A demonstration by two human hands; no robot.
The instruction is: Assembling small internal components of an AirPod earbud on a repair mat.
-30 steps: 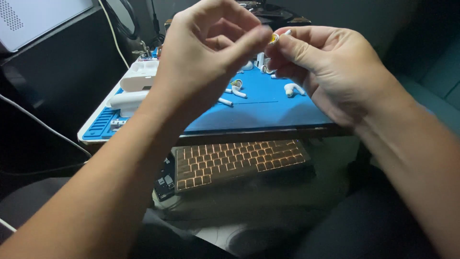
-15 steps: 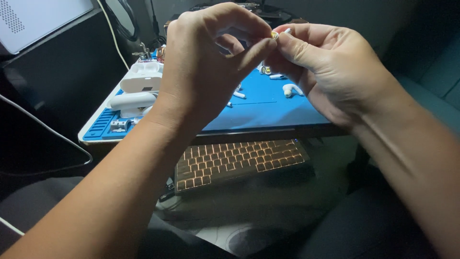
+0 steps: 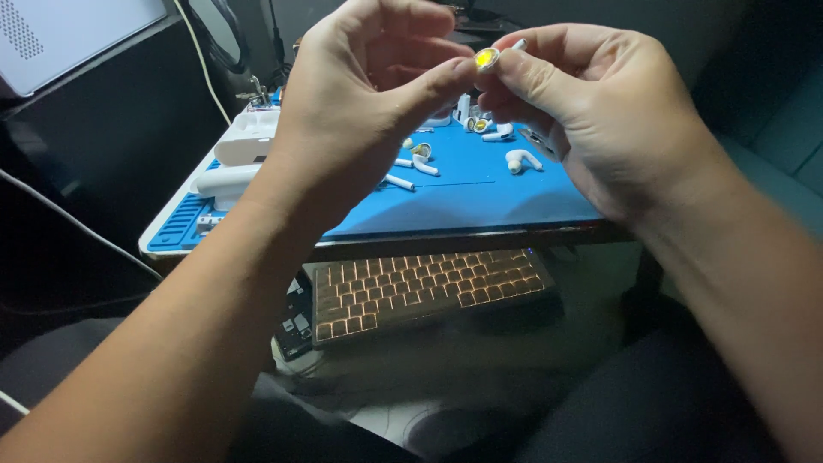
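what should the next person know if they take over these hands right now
Left hand: raised over the blue mat, fingertips pinched on the small yellow-centred earbud part.
Right hand: grips the same part from the other side.
On the mat: loose white earbud pieces, white cases at the left edge.
Lit keyboard sits below the mat.
Done: part lifted off the mat.
Left: other pieces lie untouched.

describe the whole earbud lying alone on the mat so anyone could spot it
Start at the blue mat, then go to its right side, below the right hand. The white earbud lies there alone, whole, stem pointing right, unlike the small loose parts farther left.
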